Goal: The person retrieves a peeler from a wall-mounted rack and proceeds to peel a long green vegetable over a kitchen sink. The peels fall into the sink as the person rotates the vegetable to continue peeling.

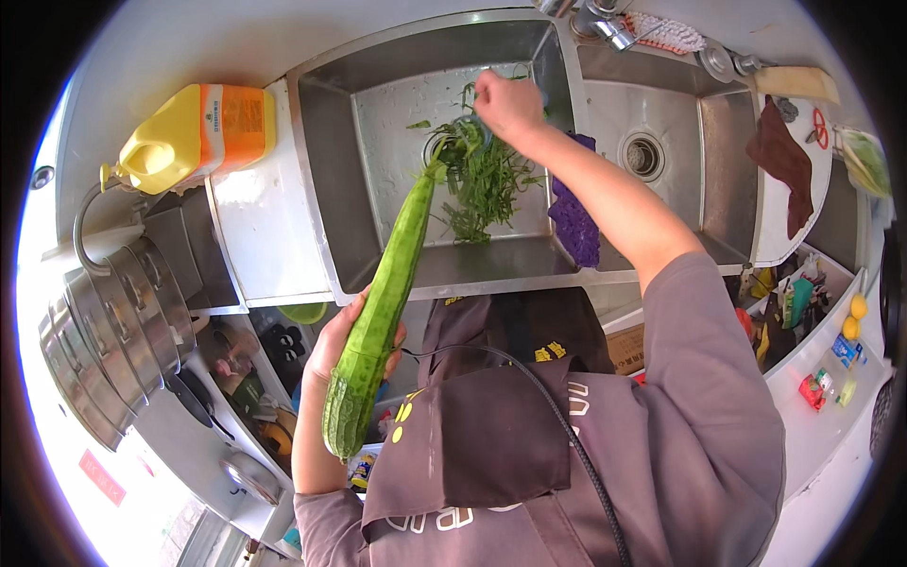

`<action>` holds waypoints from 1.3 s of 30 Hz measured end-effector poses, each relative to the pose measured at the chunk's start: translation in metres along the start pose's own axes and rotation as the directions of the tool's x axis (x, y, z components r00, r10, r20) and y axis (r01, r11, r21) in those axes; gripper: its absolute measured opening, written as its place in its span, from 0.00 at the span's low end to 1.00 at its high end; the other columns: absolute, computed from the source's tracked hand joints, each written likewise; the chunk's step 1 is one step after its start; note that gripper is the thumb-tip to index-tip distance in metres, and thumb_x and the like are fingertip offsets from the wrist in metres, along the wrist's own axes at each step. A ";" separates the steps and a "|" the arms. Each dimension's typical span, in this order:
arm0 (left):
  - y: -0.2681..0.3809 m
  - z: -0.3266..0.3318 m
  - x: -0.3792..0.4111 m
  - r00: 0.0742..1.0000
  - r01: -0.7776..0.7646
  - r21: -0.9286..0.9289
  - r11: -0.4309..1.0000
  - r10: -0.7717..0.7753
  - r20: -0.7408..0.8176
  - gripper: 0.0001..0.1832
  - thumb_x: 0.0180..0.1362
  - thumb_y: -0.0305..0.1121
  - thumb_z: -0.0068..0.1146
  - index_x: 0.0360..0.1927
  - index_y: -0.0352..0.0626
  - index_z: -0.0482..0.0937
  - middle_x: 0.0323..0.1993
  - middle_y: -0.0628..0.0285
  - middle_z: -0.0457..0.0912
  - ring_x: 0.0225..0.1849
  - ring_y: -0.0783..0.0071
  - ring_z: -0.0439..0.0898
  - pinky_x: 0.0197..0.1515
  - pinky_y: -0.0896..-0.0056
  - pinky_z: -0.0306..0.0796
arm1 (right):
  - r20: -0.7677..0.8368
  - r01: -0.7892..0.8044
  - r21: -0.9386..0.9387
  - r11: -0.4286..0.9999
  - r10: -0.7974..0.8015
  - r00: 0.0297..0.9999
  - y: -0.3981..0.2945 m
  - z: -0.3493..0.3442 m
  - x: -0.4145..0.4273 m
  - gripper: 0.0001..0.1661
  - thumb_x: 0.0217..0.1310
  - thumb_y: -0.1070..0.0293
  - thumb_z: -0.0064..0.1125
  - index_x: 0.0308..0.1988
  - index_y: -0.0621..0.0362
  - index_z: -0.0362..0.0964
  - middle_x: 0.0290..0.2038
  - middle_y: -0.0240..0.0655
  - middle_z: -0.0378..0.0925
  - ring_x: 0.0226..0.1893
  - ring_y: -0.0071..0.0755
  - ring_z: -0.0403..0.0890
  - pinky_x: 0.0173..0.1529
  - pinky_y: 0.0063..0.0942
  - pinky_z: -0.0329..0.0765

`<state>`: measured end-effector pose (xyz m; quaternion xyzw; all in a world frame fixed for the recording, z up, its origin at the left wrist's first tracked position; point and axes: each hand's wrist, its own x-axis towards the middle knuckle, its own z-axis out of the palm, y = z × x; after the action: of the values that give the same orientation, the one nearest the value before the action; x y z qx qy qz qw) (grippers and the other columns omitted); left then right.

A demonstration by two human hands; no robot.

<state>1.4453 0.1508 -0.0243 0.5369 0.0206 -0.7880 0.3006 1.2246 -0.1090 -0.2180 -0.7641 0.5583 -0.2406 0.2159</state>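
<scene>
My left hand (pixel 392 347) grips a long ridged luffa gourd (pixel 386 298) near its thick end. The gourd slants over the front rim of the left sink basin (pixel 329 142), its thin end pointing into the basin. Most of its upper length is peeled to smooth pale green; rough ridged skin covers the thick end. Above the basin my right hand (pixel 511 106) is closed around a bluish peeler (pixel 476 131), blurred and largely hidden by the fist. Beneath it a heap of green peel strips (pixel 489 188) lies on the basin floor, partly over the drain.
A purple cloth (pixel 575 205) hangs over the divider towards the right basin (pixel 666 191). A yellow jug (pixel 198 138) stands left; stacked steel pots (pixel 117 333) sit beyond it. Right of the sinks are a brown cloth (pixel 783 163) and red-handled scissors (pixel 820 129). The faucet (pixel 602 25) is at the back.
</scene>
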 end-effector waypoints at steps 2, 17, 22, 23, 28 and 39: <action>-0.001 0.001 -0.001 1.000 -0.002 -0.049 0.999 0.001 -0.021 0.31 0.64 0.61 0.43 0.55 0.45 0.70 0.26 0.53 0.73 0.15 0.65 0.71 0.15 0.68 0.63 | -0.033 -0.097 0.093 0.991 0.100 0.994 0.008 -0.004 0.005 0.04 0.53 0.64 0.57 0.31 0.49 0.75 0.21 0.34 0.80 0.22 0.42 0.82 0.33 0.38 0.78; -0.015 -0.019 0.009 0.995 0.033 -0.087 0.996 -0.024 0.101 0.34 0.58 0.60 0.55 0.62 0.54 0.66 0.30 0.50 0.75 0.17 0.59 0.72 0.19 0.64 0.67 | -0.020 0.155 0.353 0.923 -0.158 0.987 -0.059 -0.029 -0.018 0.05 0.50 0.70 0.58 0.31 0.48 0.73 0.14 0.31 0.75 0.15 0.39 0.75 0.35 0.38 0.72; -0.008 0.005 0.012 0.993 0.005 -0.017 1.000 -0.003 0.116 0.36 0.57 0.60 0.56 0.64 0.54 0.64 0.28 0.50 0.75 0.17 0.61 0.72 0.20 0.67 0.67 | 0.025 0.322 0.364 0.874 -0.354 0.935 -0.091 -0.024 -0.045 0.05 0.48 0.70 0.59 0.28 0.47 0.71 0.14 0.28 0.73 0.16 0.36 0.75 0.35 0.34 0.71; -0.009 0.004 0.013 0.992 0.010 -0.018 1.000 -0.008 0.123 0.36 0.57 0.60 0.56 0.64 0.54 0.64 0.30 0.50 0.75 0.18 0.60 0.72 0.21 0.67 0.68 | 0.041 0.306 0.243 0.921 -0.325 0.945 -0.079 -0.023 -0.033 0.02 0.50 0.69 0.58 0.28 0.48 0.72 0.15 0.31 0.75 0.17 0.39 0.77 0.36 0.35 0.73; -0.020 -0.001 0.014 0.994 -0.004 -0.109 0.994 0.016 0.111 0.37 0.57 0.57 0.59 0.65 0.50 0.63 0.37 0.51 0.75 0.23 0.58 0.77 0.26 0.62 0.77 | 0.030 0.085 0.066 0.994 -0.087 0.996 0.004 -0.012 0.001 0.06 0.54 0.65 0.56 0.33 0.51 0.75 0.20 0.37 0.79 0.22 0.44 0.80 0.33 0.36 0.75; -0.011 0.019 0.060 0.965 -0.148 -0.256 0.955 0.197 0.175 0.28 0.69 0.50 0.42 0.60 0.36 0.65 0.45 0.44 0.78 0.38 0.52 0.83 0.40 0.49 0.81 | 0.236 -0.170 0.576 0.799 0.036 0.971 -0.068 -0.092 -0.073 0.07 0.56 0.77 0.55 0.38 0.60 0.73 0.18 0.29 0.72 0.20 0.12 0.67 0.24 0.21 0.64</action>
<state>1.4095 0.1254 -0.0711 0.4148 0.0386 -0.8000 0.4318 1.2003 -0.0253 -0.1137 -0.6480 0.4698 -0.3074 0.5146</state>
